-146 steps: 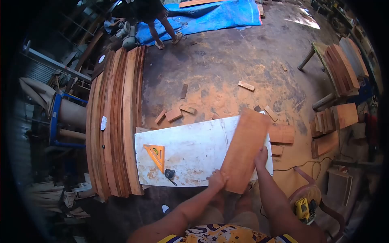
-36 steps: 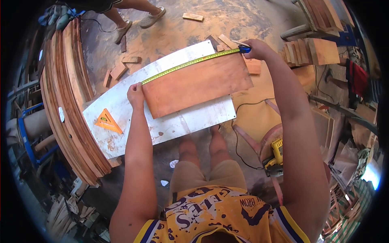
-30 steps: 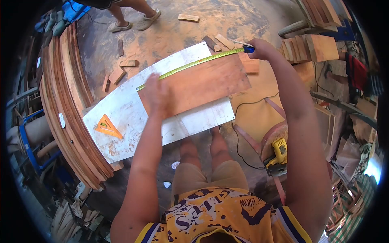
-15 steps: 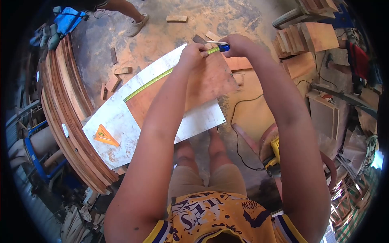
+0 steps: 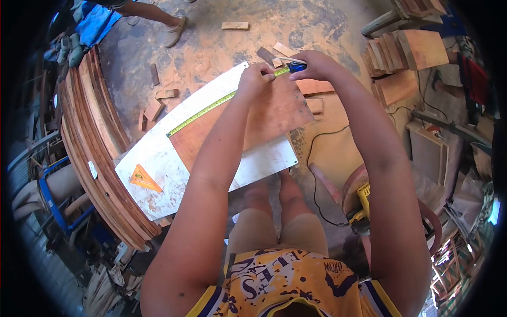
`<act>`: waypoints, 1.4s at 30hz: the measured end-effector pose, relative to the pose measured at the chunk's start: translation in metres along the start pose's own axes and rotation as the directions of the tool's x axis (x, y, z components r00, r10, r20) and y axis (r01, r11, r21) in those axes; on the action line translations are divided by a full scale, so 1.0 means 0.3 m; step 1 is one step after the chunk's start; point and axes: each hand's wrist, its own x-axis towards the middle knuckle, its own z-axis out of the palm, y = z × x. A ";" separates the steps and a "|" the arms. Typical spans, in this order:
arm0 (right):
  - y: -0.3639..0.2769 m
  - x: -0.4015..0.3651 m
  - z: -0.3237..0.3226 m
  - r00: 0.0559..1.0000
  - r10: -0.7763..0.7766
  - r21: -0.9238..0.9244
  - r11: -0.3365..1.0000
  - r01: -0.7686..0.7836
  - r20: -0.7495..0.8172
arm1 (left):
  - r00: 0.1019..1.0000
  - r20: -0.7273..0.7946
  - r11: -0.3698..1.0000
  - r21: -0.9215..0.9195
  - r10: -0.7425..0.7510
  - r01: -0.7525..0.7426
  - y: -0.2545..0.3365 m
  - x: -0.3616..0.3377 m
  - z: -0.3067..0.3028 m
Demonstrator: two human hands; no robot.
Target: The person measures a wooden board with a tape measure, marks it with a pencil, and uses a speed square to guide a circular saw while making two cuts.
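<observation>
A yellow tape measure blade [image 5: 203, 112] stretches along the upper edge of a reddish-brown wooden board [image 5: 272, 108], its end at the board's left corner. The board lies on a white panel [image 5: 266, 159]. My left hand [image 5: 254, 78] is closed at the blade, its fingers pinching near the board's upper right part. Just to the right, my right hand [image 5: 314, 67] grips the blue tape measure case [image 5: 297, 67]. A thin pale stick, perhaps a pencil, also shows by its fingers. An orange triangle square [image 5: 144, 178] rests on the panel's left part.
Curved wooden strips [image 5: 92, 142] are stacked at left. Wood offcuts [image 5: 154, 110] lie on the dusty floor. A yellow power tool [image 5: 363, 201] with a black cord stands at lower right, below stacked wood blocks [image 5: 422, 50]. Another person's leg [image 5: 153, 13] is at top left.
The whole view has shifted slightly, so things appear a little farther right and lower. More of the blue case shows in my right hand. Both hands remain at the tape measure.
</observation>
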 end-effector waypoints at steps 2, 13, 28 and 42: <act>0.007 -0.006 0.020 0.988 0.024 0.192 0.981 0.006 -0.152 | 1.000 0.011 0.999 0.022 -0.024 0.023 0.006 -0.003 -0.002; -0.289 -0.297 0.375 0.809 0.528 0.942 0.325 0.088 -0.258 | 0.998 0.047 0.998 0.038 -0.049 0.047 0.005 0.029 -0.012; -0.251 -0.138 0.429 0.784 0.423 0.891 0.242 0.385 -0.454 | 0.989 0.102 0.994 0.044 -0.103 0.099 0.011 0.030 -0.017; -0.235 -0.032 0.478 0.594 0.571 0.814 0.499 0.297 -0.567 | 0.988 0.088 0.992 0.032 -0.124 0.122 0.030 0.027 -0.021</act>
